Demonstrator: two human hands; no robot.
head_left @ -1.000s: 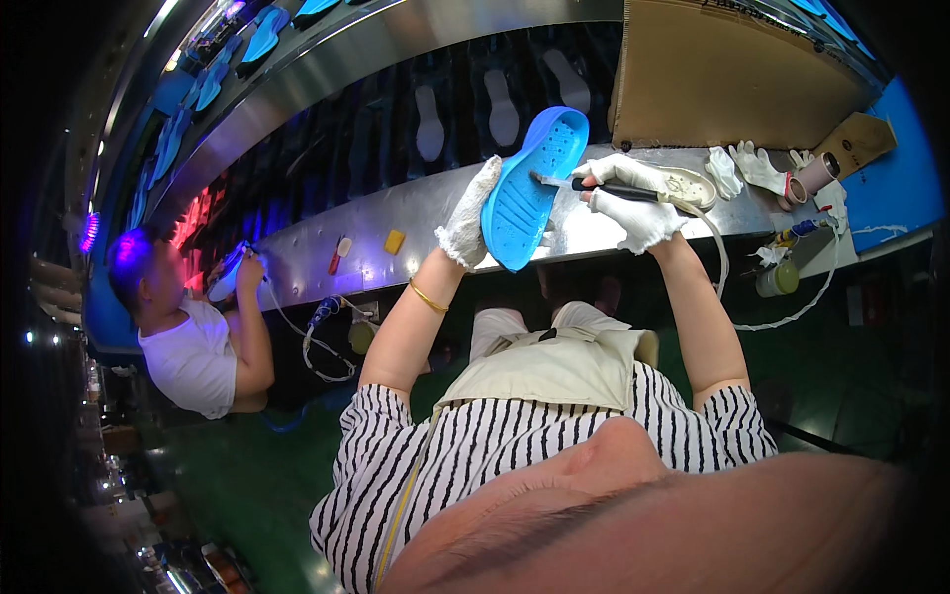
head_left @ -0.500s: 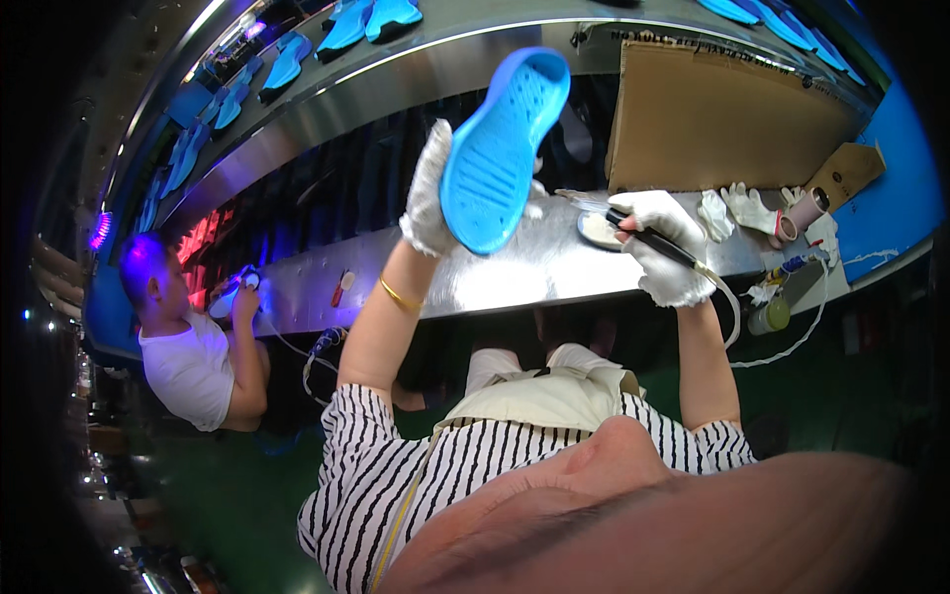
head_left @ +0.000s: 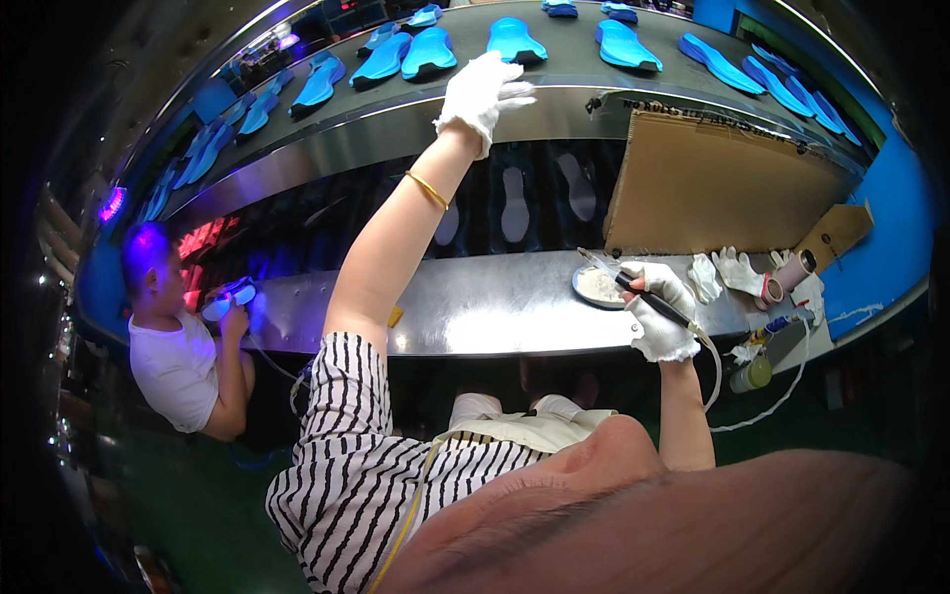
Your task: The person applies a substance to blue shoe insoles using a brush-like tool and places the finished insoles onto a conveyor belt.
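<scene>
My left hand point(head_left: 482, 97), in a white glove, stretches out to the edge of the conveyor belt point(head_left: 569, 61). Its fingers are spread and hold nothing. Just beyond the fingertips, a bright blue shoe sole point(head_left: 515, 42) lies on the belt. My right hand point(head_left: 661, 312), gloved in white with bare fingertips, is closed around a black-handled brush point(head_left: 658, 304) with a pale hose at its rear end. The brush tip points left and away, above a shallow dish point(head_left: 601, 287) of white material on the metal ledge point(head_left: 475, 302).
More blue soles point(head_left: 628, 47) lie along the belt. A cardboard sheet point(head_left: 727, 188) leans at the right, with spare gloves point(head_left: 737, 272) and a spool point(head_left: 795, 269) below it. A jar point(head_left: 752, 373) hangs lower right. At left, a co-worker point(head_left: 178, 346) handles a sole.
My left hand has moved up and away to the belt and let go of the blue sole it was holding. My right hand, still gripping the brush, sits slightly lower in the picture.
</scene>
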